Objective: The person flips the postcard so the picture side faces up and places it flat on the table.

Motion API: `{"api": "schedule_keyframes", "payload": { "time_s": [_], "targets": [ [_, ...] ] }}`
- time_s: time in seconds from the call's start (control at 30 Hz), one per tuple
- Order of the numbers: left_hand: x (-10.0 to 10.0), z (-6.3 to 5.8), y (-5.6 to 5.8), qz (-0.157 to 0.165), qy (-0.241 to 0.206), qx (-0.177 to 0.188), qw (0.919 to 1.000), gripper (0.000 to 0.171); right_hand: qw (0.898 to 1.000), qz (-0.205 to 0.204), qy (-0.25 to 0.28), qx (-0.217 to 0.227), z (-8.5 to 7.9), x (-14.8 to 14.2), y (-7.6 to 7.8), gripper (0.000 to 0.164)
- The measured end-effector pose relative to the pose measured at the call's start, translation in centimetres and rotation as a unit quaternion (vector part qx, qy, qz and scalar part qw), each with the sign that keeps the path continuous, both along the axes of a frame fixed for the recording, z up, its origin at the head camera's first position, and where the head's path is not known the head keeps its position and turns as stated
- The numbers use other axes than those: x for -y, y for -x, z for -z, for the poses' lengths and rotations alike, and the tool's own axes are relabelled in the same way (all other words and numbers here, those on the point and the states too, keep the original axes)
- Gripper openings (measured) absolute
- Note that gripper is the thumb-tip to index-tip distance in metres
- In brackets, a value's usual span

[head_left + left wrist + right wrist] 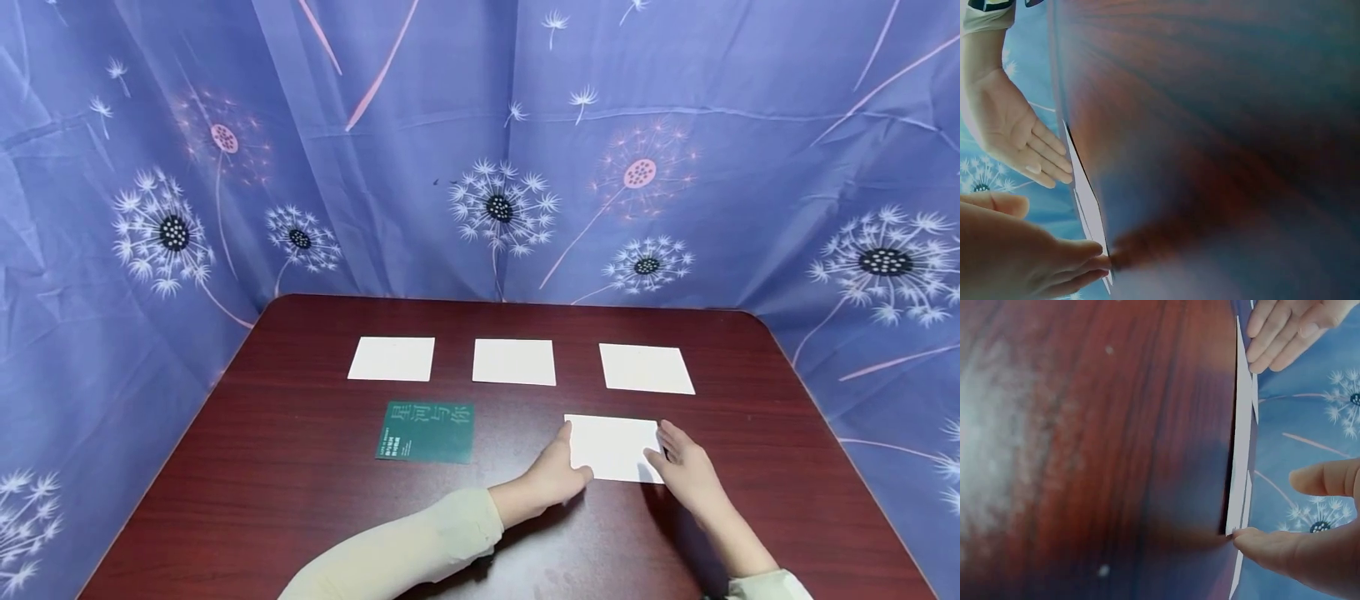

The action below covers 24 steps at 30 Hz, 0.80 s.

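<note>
A white card point(617, 448) lies flat on the dark red wooden table, between the two hands. My left hand point(551, 475) is at its left edge, thumb and fingers spread apart and the fingertips touching the edge. On the opposite side, my right hand point(690, 473) is at the right edge, its thumb over the near corner in the head view. Both wrist views show the fingers fairly straight, with the left hand point(1029, 256) and the right hand point(1316, 550) beside the card's ends. Left of the card lies a green card point(425, 432) with pale Chinese characters.
Behind, three white cards lie in a row: left point(392, 359), middle point(513, 362) and right point(647, 368). The table point(247, 500) ends at the back against a blue curtain point(420, 192) with a dandelion print, which also hangs along both sides.
</note>
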<state>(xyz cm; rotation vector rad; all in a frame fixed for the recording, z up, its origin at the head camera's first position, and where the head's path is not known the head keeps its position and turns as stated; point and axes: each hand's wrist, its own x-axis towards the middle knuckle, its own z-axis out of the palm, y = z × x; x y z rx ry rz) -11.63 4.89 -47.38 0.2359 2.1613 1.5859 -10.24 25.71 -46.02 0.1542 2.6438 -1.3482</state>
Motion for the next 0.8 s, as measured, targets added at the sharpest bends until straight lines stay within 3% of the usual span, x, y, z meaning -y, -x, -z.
{"api": "schedule_keyframes", "payload": {
  "time_s": [0.3,0.57,0.8],
  "targets": [
    [-0.2,-0.2,0.4,-0.065,-0.101,0.03,0.9923,0.071,0.994,0.064,0.075,0.038,0.0,-1.2,0.3,0.059],
    [-0.3,0.3,0.7,-0.107,-0.133,0.038,0.9846,0.068,0.979,0.106,0.165,0.049,0.4,-1.9,0.9,0.061],
    [-0.3,0.4,1.0,-0.126,-0.138,0.032,0.9818,0.064,0.972,0.133,0.192,0.036,0.6,-1.9,1.1,0.057]
  ]
}}
